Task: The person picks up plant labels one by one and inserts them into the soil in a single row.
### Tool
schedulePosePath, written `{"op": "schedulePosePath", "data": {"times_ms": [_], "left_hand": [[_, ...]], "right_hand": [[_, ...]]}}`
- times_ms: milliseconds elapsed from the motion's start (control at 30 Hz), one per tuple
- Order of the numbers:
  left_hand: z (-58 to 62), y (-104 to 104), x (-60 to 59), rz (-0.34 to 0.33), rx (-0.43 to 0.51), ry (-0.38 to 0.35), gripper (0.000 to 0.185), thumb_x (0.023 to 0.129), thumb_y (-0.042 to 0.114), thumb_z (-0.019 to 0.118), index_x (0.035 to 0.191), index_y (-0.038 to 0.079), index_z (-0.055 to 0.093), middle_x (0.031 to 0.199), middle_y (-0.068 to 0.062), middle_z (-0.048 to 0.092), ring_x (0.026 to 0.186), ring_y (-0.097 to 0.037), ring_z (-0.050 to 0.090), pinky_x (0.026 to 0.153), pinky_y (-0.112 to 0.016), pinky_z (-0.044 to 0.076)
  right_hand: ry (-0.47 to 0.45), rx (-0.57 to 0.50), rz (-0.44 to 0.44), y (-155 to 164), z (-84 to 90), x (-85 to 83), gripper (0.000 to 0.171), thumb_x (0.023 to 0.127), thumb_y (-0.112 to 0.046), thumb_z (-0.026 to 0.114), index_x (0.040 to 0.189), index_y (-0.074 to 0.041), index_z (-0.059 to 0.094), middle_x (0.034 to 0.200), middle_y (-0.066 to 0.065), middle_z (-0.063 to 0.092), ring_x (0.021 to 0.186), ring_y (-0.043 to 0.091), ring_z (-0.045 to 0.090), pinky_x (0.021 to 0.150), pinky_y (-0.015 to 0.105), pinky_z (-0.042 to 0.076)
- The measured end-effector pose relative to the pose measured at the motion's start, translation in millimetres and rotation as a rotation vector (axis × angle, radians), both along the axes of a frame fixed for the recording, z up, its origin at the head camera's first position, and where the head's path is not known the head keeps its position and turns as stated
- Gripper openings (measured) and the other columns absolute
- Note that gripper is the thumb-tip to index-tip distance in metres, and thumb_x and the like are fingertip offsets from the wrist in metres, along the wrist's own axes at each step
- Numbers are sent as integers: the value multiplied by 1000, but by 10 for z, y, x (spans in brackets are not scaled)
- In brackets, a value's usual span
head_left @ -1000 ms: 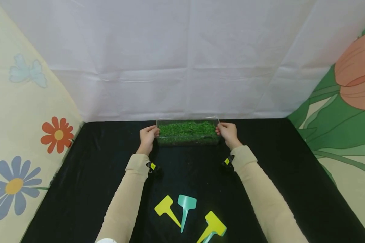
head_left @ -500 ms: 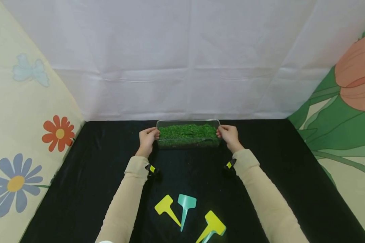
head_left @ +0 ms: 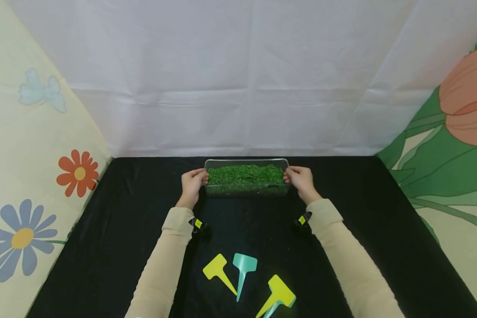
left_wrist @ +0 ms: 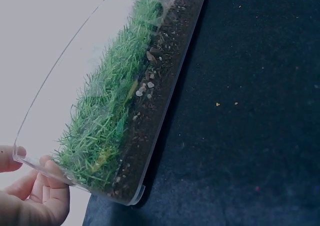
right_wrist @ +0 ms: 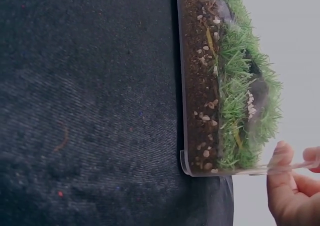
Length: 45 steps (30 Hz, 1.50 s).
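Observation:
A clear plastic planter box (head_left: 246, 191) holds dark soil (left_wrist: 165, 71) with green grass (head_left: 244, 174) on top. It is at the far side of the black-covered table, long side facing me. My left hand (head_left: 192, 185) pinches the left end wall, the thumb and fingers on either side of its rim in the left wrist view. At the other end, my right hand (head_left: 301, 180) pinches the right wall the same way. Small pale stones (right_wrist: 206, 118) show in the soil through the clear side. From these views I cannot tell whether the box's base touches the cloth.
Nearer to me on the black cloth (head_left: 135, 247) lie T-shaped plant labels: a yellow label (head_left: 216, 267), a teal label (head_left: 244, 264), and another yellow label (head_left: 281, 291) over a teal one. A white sheet (head_left: 238, 88) hangs right behind the box.
The box and both hands have come slightly toward me. More of the box's back rim and grass top shows now. Both hands keep their hold, and the labels lie as before.

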<state>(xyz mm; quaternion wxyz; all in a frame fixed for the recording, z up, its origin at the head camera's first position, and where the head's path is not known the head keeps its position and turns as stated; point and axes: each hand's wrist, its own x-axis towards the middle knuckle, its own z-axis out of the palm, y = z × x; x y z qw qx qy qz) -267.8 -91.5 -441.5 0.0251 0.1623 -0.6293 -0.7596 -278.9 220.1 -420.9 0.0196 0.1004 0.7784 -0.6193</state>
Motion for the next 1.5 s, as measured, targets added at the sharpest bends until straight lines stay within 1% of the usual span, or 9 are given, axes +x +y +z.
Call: {"op": "schedulePosePath", "data": {"times_ms": [233, 433, 633, 767, 967, 1100, 1367, 1500], "left_hand": [[15, 11, 51, -9, -7, 4, 28, 87, 0, 55, 112, -11, 57, 85, -12, 61, 63, -9, 56, 57, -19, 48], [3, 17, 92, -18, -13, 18, 27, 87, -1, 55, 112, -12, 57, 84, -12, 62, 63, -9, 56, 56, -19, 48], [3, 28, 123, -14, -21, 16, 26, 87, -2, 54, 110, -13, 58, 82, -12, 62, 63, -9, 56, 56, -19, 48], [13, 26, 137, -15, -23, 14, 26, 87, -2, 55, 110, -12, 58, 84, -12, 62, 63, -9, 56, 56, -19, 48], [31, 22, 153, -3, -28, 13, 26, 86, -2, 55, 110, -12, 58, 82, -11, 62, 63, -9, 56, 57, -20, 49], [47, 21, 169, 7, -24, 7, 26, 86, -2, 55, 110, -12, 58, 80, -10, 61, 63, -9, 57, 57, -20, 49], [95, 22, 191, 7, -15, 4, 25, 87, -2, 55, 110, -12, 58, 80, -10, 61, 63, -10, 56, 57, -20, 49], [106, 23, 198, 6, -14, 3, 25, 87, -1, 55, 110, -11, 59, 82, -12, 62, 64, -10, 56, 57, -20, 49]], "right_hand": [[9, -23, 18, 21, 30, 63, 38, 94, -4, 46, 125, 17, 42, 80, 6, 58, 60, 0, 56, 59, 16, 49], [6, -24, 34, 44, 31, 111, 38, 94, -5, 45, 126, 16, 42, 85, 10, 57, 62, 0, 56, 60, 16, 49], [17, -55, 41, 57, 24, 129, 37, 93, -2, 45, 123, 20, 41, 77, 5, 57, 59, 0, 56, 57, 16, 49], [26, -55, 53, 63, 32, 128, 37, 93, -2, 45, 123, 21, 41, 81, 11, 57, 59, 1, 56, 58, 16, 49], [1, -18, 76, 70, 63, 132, 39, 94, -5, 45, 127, 16, 41, 98, 23, 56, 65, 1, 57, 62, 18, 50], [-14, -4, 93, 79, 93, 155, 39, 95, -6, 44, 129, 14, 39, 106, 27, 54, 67, 2, 58, 65, 19, 50], [-11, -13, 100, 84, 122, 169, 39, 95, -4, 44, 128, 15, 40, 104, 27, 54, 67, 2, 58, 65, 19, 50], [-18, -5, 111, 87, 149, 182, 40, 95, -5, 44, 129, 14, 38, 107, 29, 53, 69, 2, 58, 67, 19, 50]]}}
